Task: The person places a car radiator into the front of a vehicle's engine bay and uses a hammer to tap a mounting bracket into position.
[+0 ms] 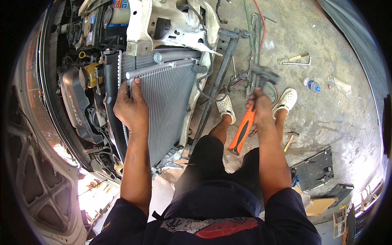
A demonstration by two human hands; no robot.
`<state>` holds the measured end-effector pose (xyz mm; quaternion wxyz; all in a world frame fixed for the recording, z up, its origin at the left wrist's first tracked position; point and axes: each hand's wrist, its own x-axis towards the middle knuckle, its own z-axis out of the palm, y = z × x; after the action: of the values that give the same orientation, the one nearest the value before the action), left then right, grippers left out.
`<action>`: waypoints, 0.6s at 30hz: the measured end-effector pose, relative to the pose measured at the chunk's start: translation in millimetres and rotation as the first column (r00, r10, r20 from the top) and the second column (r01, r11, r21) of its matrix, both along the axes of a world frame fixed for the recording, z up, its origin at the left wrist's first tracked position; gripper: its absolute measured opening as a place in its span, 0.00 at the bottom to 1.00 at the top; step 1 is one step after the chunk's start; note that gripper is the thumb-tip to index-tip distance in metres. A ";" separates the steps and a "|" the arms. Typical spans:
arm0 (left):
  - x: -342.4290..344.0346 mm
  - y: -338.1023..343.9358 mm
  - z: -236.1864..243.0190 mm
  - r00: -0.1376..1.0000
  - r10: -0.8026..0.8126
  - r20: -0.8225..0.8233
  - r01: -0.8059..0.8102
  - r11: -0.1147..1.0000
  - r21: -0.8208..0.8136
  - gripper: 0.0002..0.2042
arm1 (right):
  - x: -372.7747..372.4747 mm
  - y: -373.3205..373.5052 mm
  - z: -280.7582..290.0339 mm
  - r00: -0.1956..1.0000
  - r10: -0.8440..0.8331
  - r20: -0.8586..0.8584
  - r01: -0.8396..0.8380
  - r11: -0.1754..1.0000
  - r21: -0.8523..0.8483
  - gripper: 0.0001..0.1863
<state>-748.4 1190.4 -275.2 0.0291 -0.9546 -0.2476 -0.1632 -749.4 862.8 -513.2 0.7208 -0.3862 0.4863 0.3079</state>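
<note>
In an opened car front stands a silver finned condenser (169,106) with a round tube (153,70) along its upper edge. My left hand (131,107) grips the condenser's left edge just below the tube's end, thumb on its face, other fingertips partly hidden. Directly behind it is the radiator (112,87) with its black side tank. To the right, over the floor, my right hand (261,107) is closed around a hammer (243,128) with an orange and black handle. The hammer's dark head (265,74) points away from me, smeared by motion.
A bent white body panel (169,24) and a dark metal bar (216,87) border the condenser. The engine cover (75,102) lies left. On the concrete are hoses (263,24), a water bottle (312,85), a yellow-handled tool (288,143) and an old finned panel (314,169).
</note>
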 end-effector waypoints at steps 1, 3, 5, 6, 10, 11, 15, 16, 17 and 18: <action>-0.1 -0.1 -0.9 1.000 0.007 0.008 -0.007 1.000 -0.007 0.23 | 5.5 -8.3 -1.5 0.996 -0.079 0.030 0.080 0.996 -0.040 0.11; 0.1 0.2 -2.0 0.998 0.066 -0.018 -0.067 0.997 -0.038 0.24 | 16.1 -17.5 2.8 0.968 -0.223 0.114 0.237 0.962 -0.135 0.11; 0.3 0.4 -2.0 0.994 0.095 -0.047 -0.098 0.992 -0.076 0.24 | 19.4 -2.5 15.9 0.963 -0.255 0.092 0.267 0.949 -0.165 0.10; 0.3 0.2 -1.5 0.991 0.112 -0.068 -0.118 0.989 -0.093 0.25 | 16.0 11.6 25.6 0.956 -0.271 0.108 0.286 0.944 -0.165 0.10; 2.5 -2.4 0.0 0.997 0.072 -0.040 -0.073 0.997 -0.012 0.24 | -14.2 111.9 57.2 0.958 -0.266 -0.103 0.273 0.961 0.051 0.11; 3.1 -3.6 0.5 0.998 0.061 -0.022 -0.062 0.998 -0.018 0.24 | -21.4 139.7 62.3 0.961 -0.219 -0.168 0.244 0.959 0.146 0.11; 5.8 -5.4 2.1 0.996 0.075 -0.053 -0.079 0.995 -0.062 0.23 | -37.1 160.6 63.6 0.920 -0.177 -0.349 0.287 0.912 0.294 0.10; 5.6 -5.0 2.6 0.997 0.057 -0.058 -0.062 0.994 -0.093 0.23 | -38.4 151.3 63.1 0.918 -0.175 -0.355 0.279 0.922 0.267 0.08; 5.4 -4.3 2.8 0.997 0.061 -0.046 -0.066 0.992 -0.110 0.23 | -37.4 144.6 64.0 0.910 -0.203 -0.361 0.307 0.916 0.257 0.09; 4.6 -3.1 3.0 0.997 0.068 -0.041 -0.073 0.989 -0.128 0.23 | -37.6 135.1 66.3 0.891 -0.234 -0.388 0.325 0.927 0.188 0.09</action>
<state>-743.9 1187.3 -272.1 -0.0226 -0.9479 -0.2908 -0.1283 -787.0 998.0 -447.0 0.6994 -0.1557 0.6180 0.3235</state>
